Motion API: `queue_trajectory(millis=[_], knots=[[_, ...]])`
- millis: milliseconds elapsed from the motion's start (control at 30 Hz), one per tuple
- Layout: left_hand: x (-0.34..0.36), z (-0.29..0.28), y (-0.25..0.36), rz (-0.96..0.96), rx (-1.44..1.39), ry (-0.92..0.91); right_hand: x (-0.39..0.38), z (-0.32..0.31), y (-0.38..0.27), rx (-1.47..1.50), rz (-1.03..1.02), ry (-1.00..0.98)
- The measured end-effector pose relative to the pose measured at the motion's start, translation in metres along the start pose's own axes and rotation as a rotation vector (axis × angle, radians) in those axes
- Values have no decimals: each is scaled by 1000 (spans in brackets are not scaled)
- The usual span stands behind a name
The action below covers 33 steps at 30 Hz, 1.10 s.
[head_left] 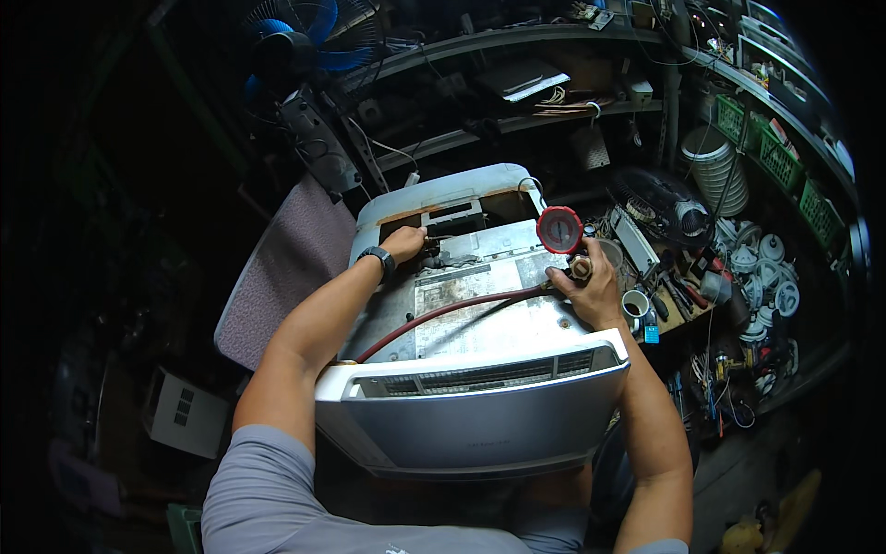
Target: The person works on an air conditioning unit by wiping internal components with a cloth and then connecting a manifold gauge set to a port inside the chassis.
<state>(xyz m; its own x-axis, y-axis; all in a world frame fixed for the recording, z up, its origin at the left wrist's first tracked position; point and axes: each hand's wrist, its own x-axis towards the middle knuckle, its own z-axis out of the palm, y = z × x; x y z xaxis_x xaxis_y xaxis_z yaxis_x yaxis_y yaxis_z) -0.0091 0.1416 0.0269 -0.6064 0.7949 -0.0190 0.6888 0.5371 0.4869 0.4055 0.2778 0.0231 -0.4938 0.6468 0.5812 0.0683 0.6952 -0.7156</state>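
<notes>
Here, in the middle of the frame, a white air conditioner unit [480, 369] lies on its side with its back panel facing up. The panel is grey metal, stained and dusty, with a worn label across it, and a white grille runs along the near edge.

The right hand [591, 291], right of centre, is closed around the brass fitting [580, 268] under a round gauge [559, 229] with a red rim. A red hose [443, 314] runs from that fitting down and left across the panel to the unit's lower left corner.

The left hand [404, 245], with a dark watch [378, 260] on the wrist, sits at the upper left of the panel, fingers pinched narrow on a small part by the dark opening; what it holds is too small to tell.

Clutter crowds the unit on all sides. At the right edge lie white plastic parts [766, 277], a dark fan grille [660, 203] and hand tools [678, 295] on a bench. Shelves [517, 42] with boxes and wires cross the top of the frame, with green baskets [775, 152] at the upper right. A blue fan [314, 32] stands at the upper left, and a purple-grey cushion [281, 272] leans against the unit's left side.
</notes>
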Motion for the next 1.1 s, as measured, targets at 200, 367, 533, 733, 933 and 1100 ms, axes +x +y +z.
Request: queue_trajectory(millis=[200, 367, 533, 733, 933, 1100], knots=[[-2, 4, 3, 88, -12, -67, -1, -5, 2, -11, 6, 3], [1, -4, 24, -222, -237, -153, -1, -7, 4, -8, 17, -1], [5, -2, -1, -46, -100, -127, -1, -2, 5, -20, 30, -6], [4, -2, 15, -96, -177, -124, -2, -7, 6, -33, 42, -15], [0, -6, 0, 4, -115, -143, 0, -2, 3, -8, 34, -25], [-9, 0, 40, -24, -119, -183, -1, -13, 8, 2, 52, -23]])
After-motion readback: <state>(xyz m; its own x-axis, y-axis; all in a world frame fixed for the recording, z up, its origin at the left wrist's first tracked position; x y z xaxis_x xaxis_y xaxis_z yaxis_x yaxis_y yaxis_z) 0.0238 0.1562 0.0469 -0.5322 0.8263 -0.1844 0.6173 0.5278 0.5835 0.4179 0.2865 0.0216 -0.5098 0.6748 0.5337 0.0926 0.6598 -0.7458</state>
